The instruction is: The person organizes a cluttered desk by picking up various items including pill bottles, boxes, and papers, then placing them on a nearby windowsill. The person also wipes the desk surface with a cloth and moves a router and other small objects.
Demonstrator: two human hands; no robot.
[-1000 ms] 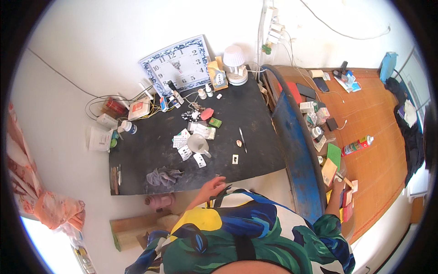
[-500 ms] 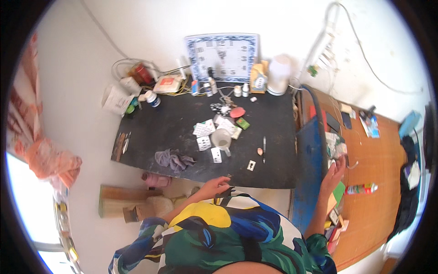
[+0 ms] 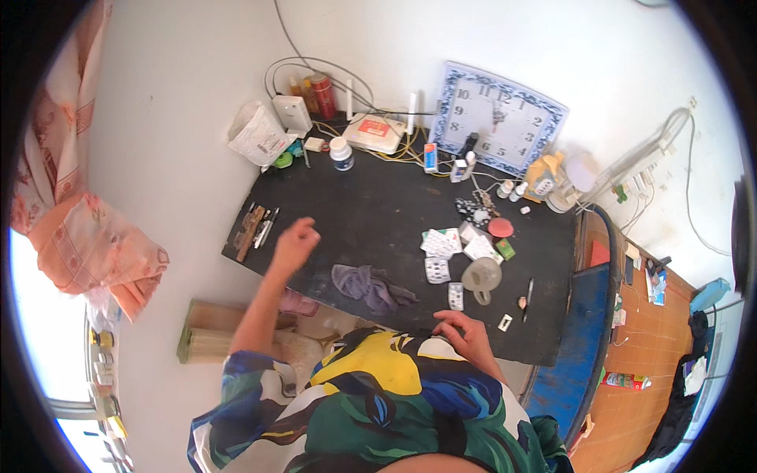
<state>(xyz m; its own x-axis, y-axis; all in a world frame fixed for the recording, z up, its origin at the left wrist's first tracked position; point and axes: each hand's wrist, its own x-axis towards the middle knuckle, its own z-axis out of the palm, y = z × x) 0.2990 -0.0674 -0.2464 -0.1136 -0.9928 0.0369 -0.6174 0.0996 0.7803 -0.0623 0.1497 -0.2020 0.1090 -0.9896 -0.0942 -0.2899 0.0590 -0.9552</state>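
Note:
My left hand point(image 3: 294, 246) hovers over the left part of the black table point(image 3: 378, 221), fingers loosely curled and holding nothing, close to a small bundle of tools point(image 3: 254, 225) at the table's left edge. My right hand point(image 3: 467, 335) rests at the table's near edge, fingers spread downward and holding nothing, beside a blister pack point(image 3: 456, 296). Between the hands lies a crumpled grey cloth point(image 3: 369, 285). Further right sit a clear cup point(image 3: 482, 277), several pill packs point(image 3: 441, 244) and a pen point(image 3: 529, 290).
A square wall clock point(image 3: 497, 118) leans at the back with bottles, a white router point(image 3: 377, 132), cables and a white bag point(image 3: 256, 135). A blue board point(image 3: 583, 331) and a wooden desk point(image 3: 654, 370) stand to the right. A patterned curtain point(image 3: 79, 229) hangs left.
The view has swung right to left. My left hand has risen from the near edge to over the table's left part. My right hand has come from the blue board to the near edge.

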